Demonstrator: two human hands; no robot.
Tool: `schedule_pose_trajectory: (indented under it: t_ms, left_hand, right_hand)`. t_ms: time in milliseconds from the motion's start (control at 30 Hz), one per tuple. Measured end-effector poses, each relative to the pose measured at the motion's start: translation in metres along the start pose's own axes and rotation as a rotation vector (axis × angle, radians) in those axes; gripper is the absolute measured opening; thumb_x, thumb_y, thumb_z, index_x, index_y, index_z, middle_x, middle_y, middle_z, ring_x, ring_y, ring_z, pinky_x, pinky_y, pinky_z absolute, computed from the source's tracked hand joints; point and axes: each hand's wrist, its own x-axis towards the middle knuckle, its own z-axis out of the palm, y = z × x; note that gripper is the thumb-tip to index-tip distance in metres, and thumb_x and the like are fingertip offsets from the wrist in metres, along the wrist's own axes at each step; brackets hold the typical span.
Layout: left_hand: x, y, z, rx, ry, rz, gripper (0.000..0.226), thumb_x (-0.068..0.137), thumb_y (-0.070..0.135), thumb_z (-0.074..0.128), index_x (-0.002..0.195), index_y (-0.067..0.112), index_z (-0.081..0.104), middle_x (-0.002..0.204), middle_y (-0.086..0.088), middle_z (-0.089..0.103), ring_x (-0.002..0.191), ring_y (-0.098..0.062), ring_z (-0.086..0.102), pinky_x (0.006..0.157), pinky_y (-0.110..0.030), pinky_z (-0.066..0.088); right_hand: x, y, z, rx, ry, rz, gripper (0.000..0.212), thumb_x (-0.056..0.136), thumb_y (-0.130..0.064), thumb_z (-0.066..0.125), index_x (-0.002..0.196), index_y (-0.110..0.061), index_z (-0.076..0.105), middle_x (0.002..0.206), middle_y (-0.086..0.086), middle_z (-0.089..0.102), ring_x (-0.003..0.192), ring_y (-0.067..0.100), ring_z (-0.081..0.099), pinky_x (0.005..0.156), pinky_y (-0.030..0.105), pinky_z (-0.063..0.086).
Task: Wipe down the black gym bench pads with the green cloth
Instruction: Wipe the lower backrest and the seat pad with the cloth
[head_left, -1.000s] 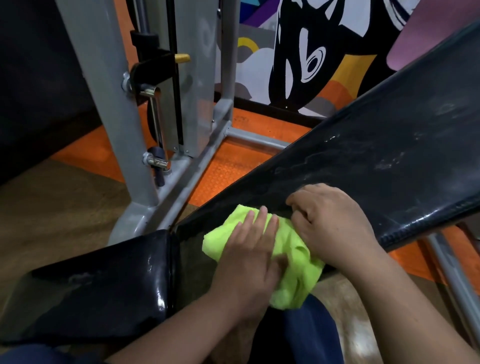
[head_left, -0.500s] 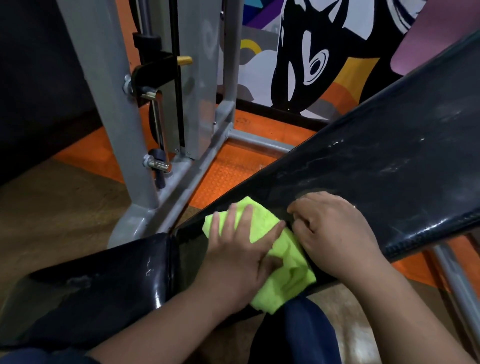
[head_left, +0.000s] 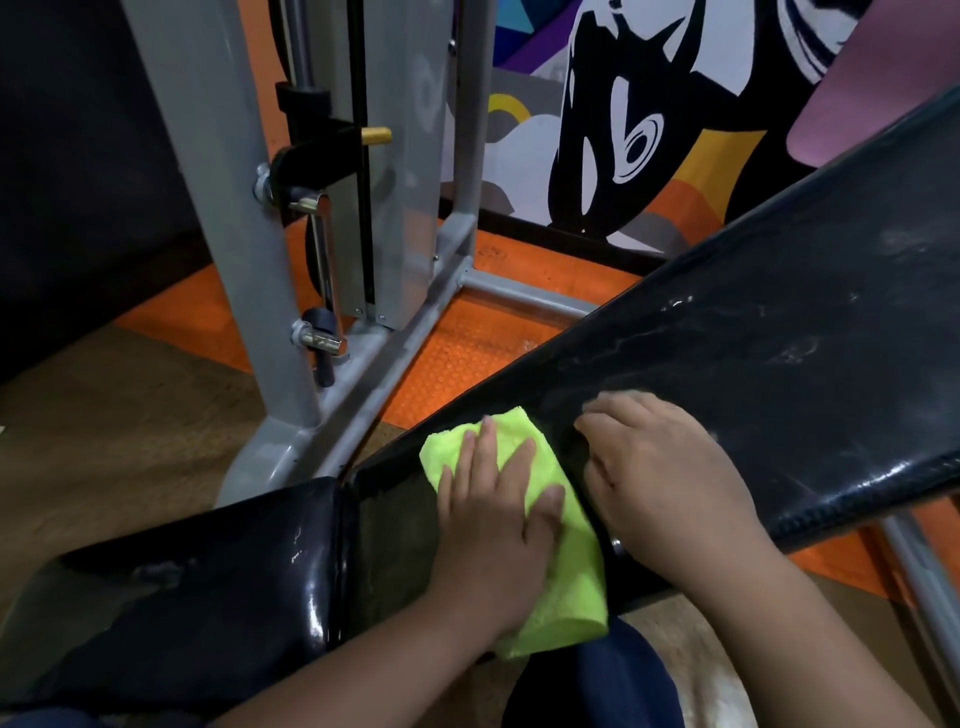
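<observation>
A bright green cloth (head_left: 563, 566) lies across the low end of the inclined black back pad (head_left: 779, 353), near the gap to the black seat pad (head_left: 208, 587). My left hand (head_left: 493, 525) presses flat on the cloth with straight fingers pointing up the pad. Just right of the cloth, my right hand (head_left: 670, 478) rests on the back pad with its fingers bent at the cloth's edge; whether it grips the cloth is hidden. The back pad shows pale smears higher up.
A grey steel machine frame (head_left: 244, 249) with a black carriage and brass pin (head_left: 376, 136) stands behind the bench on orange rubber flooring (head_left: 467, 353). A painted mural wall (head_left: 623, 130) is at the back. My knee in dark blue (head_left: 597, 686) sits below the cloth.
My left hand has slid the cloth up and leftward along the lower end of the back pad. The right hand has stayed at about the same spot beside it.
</observation>
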Motion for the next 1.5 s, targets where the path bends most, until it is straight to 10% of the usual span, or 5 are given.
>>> schedule_pose_trajectory:
  t_ms: [133,567,1500]
  left_hand:
    - [0.012,0.013,0.004,0.110,0.052,0.024,0.085,0.085,0.073,-0.013,0.158,0.033,0.005,0.166,0.008,-0.012,0.152,-0.015,-0.017,0.123,-0.047,-0.005]
    - [0.037,-0.033,-0.009,0.321,-0.043,0.267,0.071,0.092,0.073,-0.002,0.156,0.042,-0.002,0.165,0.013,-0.015,0.150,-0.017,-0.024,0.120,-0.061,-0.001]
    - [0.103,-0.008,-0.018,0.134,-0.089,0.057,0.066,0.099,0.062,0.016,0.158,0.033,0.009,0.166,0.010,0.006,0.153,-0.011,0.001,0.122,-0.054,0.010]
  right_hand:
    - [0.008,0.004,0.006,-0.224,-0.143,-0.062,0.057,0.092,-0.034,0.033,0.130,-0.004,0.062,0.143,0.017,0.055,0.140,0.036,0.043,0.117,0.055,0.029]
    - [0.013,0.010,0.003,-0.376,-0.133,-0.077,0.066,0.096,-0.042,0.023,0.148,-0.007,0.043,0.156,0.019,0.037,0.148,0.038,0.026,0.117,0.065,0.012]
    - [0.019,0.007,0.004,-0.282,-0.119,-0.047,0.066,0.095,-0.042,0.026,0.139,-0.002,0.054,0.148,0.022,0.048,0.143,0.040,0.037,0.114,0.068,0.017]
